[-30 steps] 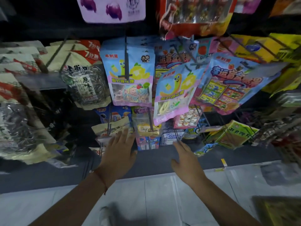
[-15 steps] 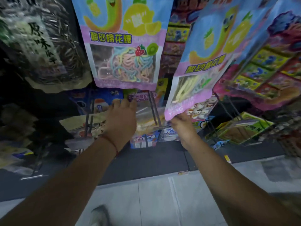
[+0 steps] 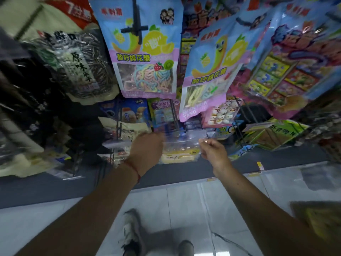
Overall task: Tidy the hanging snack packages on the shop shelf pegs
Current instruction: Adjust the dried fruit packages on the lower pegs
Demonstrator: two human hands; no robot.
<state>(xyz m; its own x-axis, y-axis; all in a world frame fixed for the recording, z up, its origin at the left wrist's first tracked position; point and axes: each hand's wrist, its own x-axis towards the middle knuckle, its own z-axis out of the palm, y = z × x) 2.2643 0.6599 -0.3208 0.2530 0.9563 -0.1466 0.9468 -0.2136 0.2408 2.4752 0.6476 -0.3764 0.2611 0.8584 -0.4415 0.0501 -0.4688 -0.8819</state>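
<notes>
A clear snack packet with yellow contents [image 3: 181, 150] hangs low on the rack, and both hands hold it. My left hand [image 3: 147, 151] grips its left edge and my right hand [image 3: 212, 151] pinches its top right corner. Right above hang two blue-and-pink sour marshmallow bags, one straight [image 3: 145, 58] on a black peg [image 3: 136, 23] and one tilted [image 3: 210, 71] to its right. Behind the held packet, more small packets [image 3: 166, 113] fill the lower pegs.
A clear bag of sunflower seeds [image 3: 73, 61] hangs at upper left. Pink bags of boxed sweets [image 3: 287, 67] hang at upper right, green packets [image 3: 271, 133] low on the right. Black peg rods [image 3: 247, 115] stick out toward me. My shoe [image 3: 132, 235] stands on the white tiled floor [image 3: 184, 204].
Both hands went from open and reaching to closed on the clear yellow packet. My right hand has dropped from under the tilted marshmallow bag. The view has pulled back slightly.
</notes>
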